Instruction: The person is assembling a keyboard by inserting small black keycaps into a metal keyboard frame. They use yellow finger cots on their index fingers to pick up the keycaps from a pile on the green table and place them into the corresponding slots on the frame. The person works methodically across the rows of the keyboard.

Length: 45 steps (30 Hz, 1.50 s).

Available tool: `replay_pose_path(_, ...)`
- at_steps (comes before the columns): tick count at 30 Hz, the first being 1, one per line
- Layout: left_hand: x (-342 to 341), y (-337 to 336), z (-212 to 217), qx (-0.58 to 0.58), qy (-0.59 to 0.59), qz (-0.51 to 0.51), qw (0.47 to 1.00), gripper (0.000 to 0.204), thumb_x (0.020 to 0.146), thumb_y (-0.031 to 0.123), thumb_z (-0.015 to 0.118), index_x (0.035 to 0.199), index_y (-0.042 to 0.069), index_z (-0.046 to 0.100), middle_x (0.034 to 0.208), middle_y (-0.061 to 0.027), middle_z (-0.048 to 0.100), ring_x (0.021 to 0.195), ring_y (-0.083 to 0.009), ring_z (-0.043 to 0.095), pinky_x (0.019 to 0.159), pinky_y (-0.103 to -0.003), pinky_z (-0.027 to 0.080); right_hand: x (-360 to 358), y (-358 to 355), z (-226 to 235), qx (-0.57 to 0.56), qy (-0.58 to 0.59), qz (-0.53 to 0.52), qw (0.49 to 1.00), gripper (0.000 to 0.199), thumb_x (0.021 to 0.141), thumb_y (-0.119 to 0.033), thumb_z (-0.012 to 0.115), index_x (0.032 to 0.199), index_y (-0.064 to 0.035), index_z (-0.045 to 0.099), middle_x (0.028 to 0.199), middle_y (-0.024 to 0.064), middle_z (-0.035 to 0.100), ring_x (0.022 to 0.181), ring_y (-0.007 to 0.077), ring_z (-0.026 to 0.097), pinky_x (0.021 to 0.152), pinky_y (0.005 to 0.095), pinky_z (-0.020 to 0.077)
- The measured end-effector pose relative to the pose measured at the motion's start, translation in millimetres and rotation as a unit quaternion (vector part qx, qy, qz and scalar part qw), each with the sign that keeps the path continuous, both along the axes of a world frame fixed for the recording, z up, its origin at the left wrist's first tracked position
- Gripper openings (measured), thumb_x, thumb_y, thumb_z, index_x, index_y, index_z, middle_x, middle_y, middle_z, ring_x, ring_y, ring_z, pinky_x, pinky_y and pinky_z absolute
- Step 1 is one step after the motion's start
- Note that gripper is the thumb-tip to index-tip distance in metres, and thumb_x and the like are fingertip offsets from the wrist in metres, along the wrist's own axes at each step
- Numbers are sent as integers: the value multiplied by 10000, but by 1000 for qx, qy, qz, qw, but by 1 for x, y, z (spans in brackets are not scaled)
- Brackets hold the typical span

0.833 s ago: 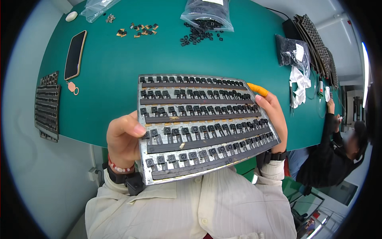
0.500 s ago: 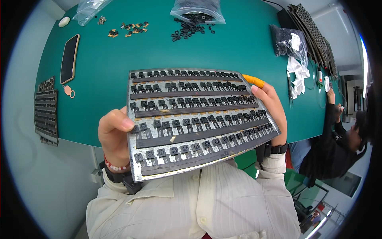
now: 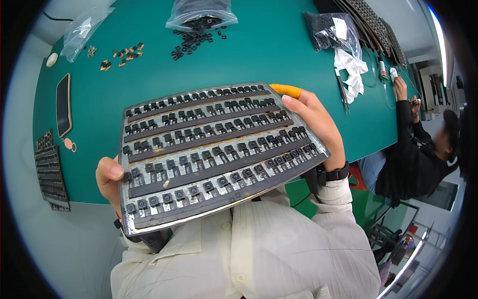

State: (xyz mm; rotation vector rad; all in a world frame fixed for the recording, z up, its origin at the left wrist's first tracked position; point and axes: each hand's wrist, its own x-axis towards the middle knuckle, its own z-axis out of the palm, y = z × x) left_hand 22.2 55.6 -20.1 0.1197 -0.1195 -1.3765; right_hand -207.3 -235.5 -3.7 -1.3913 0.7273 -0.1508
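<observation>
Between my two hands I hold a metal tray (image 3: 214, 191) in front of my chest, tilted toward me. Small black camera modules with flex tails stand on it in several rows, with dark strips lying across the tails. My left hand (image 3: 109, 180) grips the tray's left edge, the thumb on top and the other fingers hidden beneath. At the right edge, my right hand (image 3: 313, 117) has its thumb on the rim. Its index finger wears an orange finger cot (image 3: 286, 90) and lies along the far right corner.
On the green table (image 3: 269, 45) lie loose black parts (image 3: 189, 45) by a plastic bag, modules with gold tails (image 3: 130, 54), a phone (image 3: 63, 105), tweezers (image 3: 342, 89) and a filled bag (image 3: 332, 32). Loaded trays (image 3: 50, 172) sit left. A co-worker (image 3: 413, 164) sits at right.
The tray and both my hands have shifted left in view, and the tray's right side has tipped up slightly. The table things have shifted left too, as the view has turned.
</observation>
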Motion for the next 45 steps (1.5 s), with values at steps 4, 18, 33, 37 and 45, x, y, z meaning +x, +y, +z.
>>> replay_pose_path(4, -7, -7, 4, -23, 26, -7, 999, 734, 767, 139, 474, 1436, -114, 311, 1400, -369, 431, 1233, -435, 538, 1060, -553, 432, 1, -1, -1, -29, -13, 8, 999, 414, 989, -236, 566, 1316, 17, 568, 1076, 46, 664, 893, 80, 606, 793, 238, 491)
replay_pose_path(18, -1, -6, 34, 48, -19, -25, 998, 764, 781, 158, 493, 1441, -141, 254, 1411, -408, 379, 1252, -478, 515, 1045, -599, 439, -4, -12, -24, -66, -34, 32, 997, 465, 961, -335, 615, 1290, -8, 593, 835, -49, 603, 642, 28, 424, 559, 199, 340)
replay_pose_path(33, 17, 3, 32, 142, -125, 46, 981, 771, 738, 258, 535, 1391, -119, 376, 1343, -359, 493, 1157, -454, 576, 996, -572, 494, -10, -10, -9, -89, -31, 68, 993, 540, 953, -395, 600, 1208, 81, 612, 699, 29, 608, 603, 105, 601, 572, 258, 505)
replay_pose_path(37, 26, -1, 33, 117, -135, 0, 984, 804, 740, 251, 529, 1419, -128, 324, 1366, -378, 460, 1180, -473, 559, 993, -587, 497, -13, -10, -15, -118, -33, 72, 990, 525, 965, -415, 569, 1143, 73, 642, 634, 34, 578, 576, 111, 592, 561, 266, 501)
replay_pose_path(45, 15, -3, 43, 126, -148, 15, 981, 767, 766, 242, 515, 1411, -132, 334, 1382, -364, 454, 1183, -472, 561, 979, -582, 513, -12, -11, -15, -134, -21, 82, 987, 514, 975, -438, 547, 899, 52, 683, 610, 19, 548, 564, 103, 565, 555, 268, 483)
